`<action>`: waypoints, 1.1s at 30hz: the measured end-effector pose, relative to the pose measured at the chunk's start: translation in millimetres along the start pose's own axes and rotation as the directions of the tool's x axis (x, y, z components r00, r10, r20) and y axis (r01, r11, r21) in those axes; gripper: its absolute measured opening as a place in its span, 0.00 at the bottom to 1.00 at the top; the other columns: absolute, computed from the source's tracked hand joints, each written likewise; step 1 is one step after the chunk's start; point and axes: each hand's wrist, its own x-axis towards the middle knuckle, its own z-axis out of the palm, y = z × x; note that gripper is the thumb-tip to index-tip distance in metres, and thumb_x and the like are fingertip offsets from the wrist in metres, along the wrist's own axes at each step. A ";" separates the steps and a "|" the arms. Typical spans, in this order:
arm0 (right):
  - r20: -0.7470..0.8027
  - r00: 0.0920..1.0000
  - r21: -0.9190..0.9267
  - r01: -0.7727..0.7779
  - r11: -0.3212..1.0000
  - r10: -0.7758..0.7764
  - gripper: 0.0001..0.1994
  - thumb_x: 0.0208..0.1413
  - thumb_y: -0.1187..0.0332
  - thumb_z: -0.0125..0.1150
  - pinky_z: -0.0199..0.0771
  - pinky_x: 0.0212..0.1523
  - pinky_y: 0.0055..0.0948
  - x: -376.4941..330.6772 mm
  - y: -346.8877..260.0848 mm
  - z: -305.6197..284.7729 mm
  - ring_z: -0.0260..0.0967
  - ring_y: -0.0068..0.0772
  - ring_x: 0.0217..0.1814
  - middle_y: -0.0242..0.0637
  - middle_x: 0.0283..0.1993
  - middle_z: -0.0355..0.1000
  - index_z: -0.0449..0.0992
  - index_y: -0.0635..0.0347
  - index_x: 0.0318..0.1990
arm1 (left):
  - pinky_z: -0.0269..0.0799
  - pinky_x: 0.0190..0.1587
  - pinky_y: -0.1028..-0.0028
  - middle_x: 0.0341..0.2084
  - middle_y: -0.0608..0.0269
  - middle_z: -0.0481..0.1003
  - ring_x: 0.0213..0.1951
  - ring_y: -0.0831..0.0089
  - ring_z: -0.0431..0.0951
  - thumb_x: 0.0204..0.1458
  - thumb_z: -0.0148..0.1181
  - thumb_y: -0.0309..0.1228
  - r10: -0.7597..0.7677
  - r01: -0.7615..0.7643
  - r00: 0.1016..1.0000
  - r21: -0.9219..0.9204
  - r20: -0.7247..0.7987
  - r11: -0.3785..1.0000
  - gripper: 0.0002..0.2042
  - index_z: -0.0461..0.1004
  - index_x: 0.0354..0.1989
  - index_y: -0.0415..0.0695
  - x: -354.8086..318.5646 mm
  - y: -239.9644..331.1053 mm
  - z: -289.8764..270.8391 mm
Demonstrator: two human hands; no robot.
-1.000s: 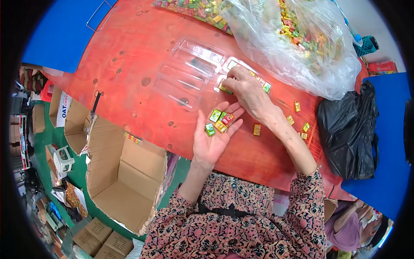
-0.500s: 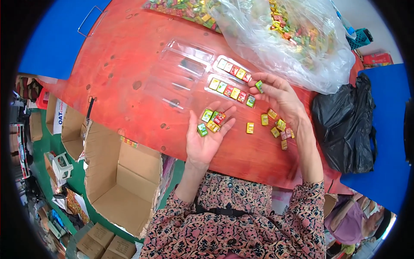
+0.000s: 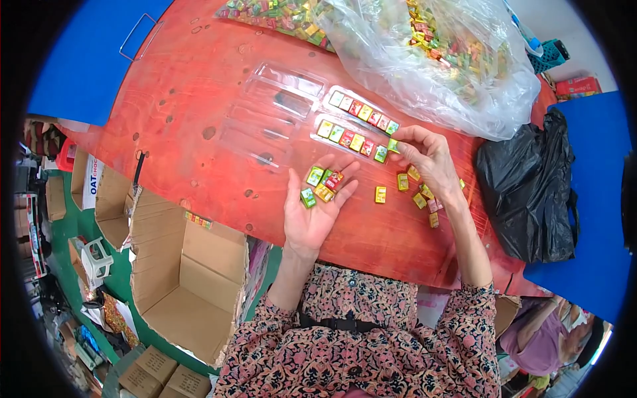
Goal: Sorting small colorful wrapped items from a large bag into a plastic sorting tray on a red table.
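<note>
Red worktop [image 3: 199, 99]; big clear bag [image 3: 378, 76] of wrapped pcs [image 3: 424, 33] at far side. Clear moulded plastic [image 3: 282, 114] mid-worktop, 2 rows of pcs [image 3: 356, 142] in its R side. L hand [image 3: 308, 222] palm up, grip uncurled under 5 pcs [image 3: 324, 192]. R hand [image 3: 432, 162]: grip pinches 1 green pc [image 3: 393, 145] by near row's R end.

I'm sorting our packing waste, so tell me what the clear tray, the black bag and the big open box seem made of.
Clear tray: probably thin, glossy moulded plastic; the red table shows through and ridges catch light. Black bag: likely thin, shiny plastic film, with crumpled folds. Big open box: apparently cardboard, matt brown, with stiff, creased walls.
</note>
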 end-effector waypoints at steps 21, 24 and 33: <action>0.003 0.987 0.191 -0.160 0.968 0.163 0.11 0.57 0.64 0.55 0.64 0.26 0.15 -42.1 -6.1 -7.6 0.64 0.15 0.26 0.27 0.27 0.69 0.74 0.64 0.36 | 0.51 0.63 0.55 0.60 0.38 0.52 0.64 0.50 0.49 0.60 0.31 0.51 0.017 -0.014 0.999 0.068 -0.041 0.998 0.30 0.57 0.57 0.34 -0.4 -0.4 6.2; -0.052 0.995 -0.103 -0.095 0.990 0.090 0.08 0.54 0.68 0.56 0.63 0.26 0.18 -48.2 -2.0 -9.8 0.64 0.16 0.27 0.27 0.27 0.69 0.74 0.63 0.38 | 0.51 0.63 0.54 0.60 0.38 0.52 0.64 0.50 0.49 0.60 0.32 0.51 0.016 -0.013 0.999 0.074 -0.037 0.997 0.30 0.56 0.57 0.34 1.0 -1.7 5.5; 0.093 0.967 -0.803 0.215 0.556 -0.238 0.15 0.43 0.77 0.59 0.65 0.36 0.38 -57.2 -2.4 6.6 0.65 0.46 0.37 0.44 0.34 0.66 0.69 0.64 0.41 | 0.51 0.63 0.54 0.60 0.39 0.52 0.64 0.50 0.49 0.60 0.32 0.50 0.028 -0.023 0.998 0.101 -0.051 0.995 0.30 0.55 0.58 0.34 1.2 -2.4 6.4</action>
